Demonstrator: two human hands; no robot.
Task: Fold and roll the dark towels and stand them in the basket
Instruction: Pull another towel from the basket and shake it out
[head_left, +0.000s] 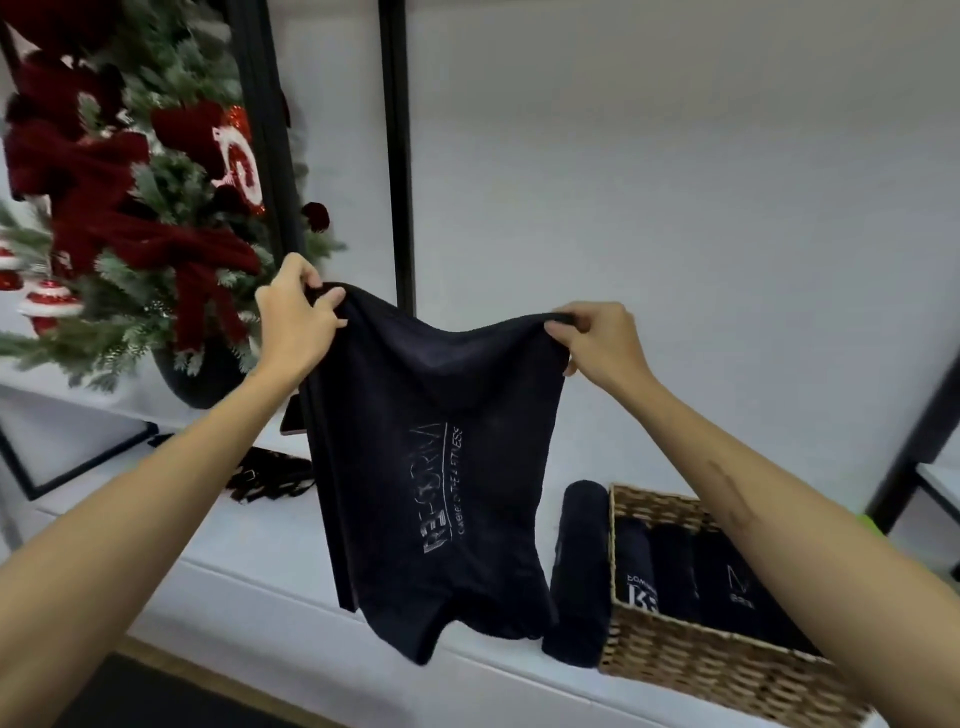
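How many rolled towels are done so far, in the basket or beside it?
4: three rolled towels in the wicker basket, left, middle, right; one lies on the white surface against the basket's left side. The right forearm may hide more.

A decorated Christmas tree (130, 208) in a dark pot (197, 379) on the white shelf (249, 566)

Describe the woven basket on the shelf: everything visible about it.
The basket is rectangular, woven of tan wicker-like strands, open-topped, sitting at the right of the white shelf. Rolled dark towels with pale printed lettering fill it side by side. One more rolled towel lies outside along its left wall. The person's right forearm crosses over its right end.
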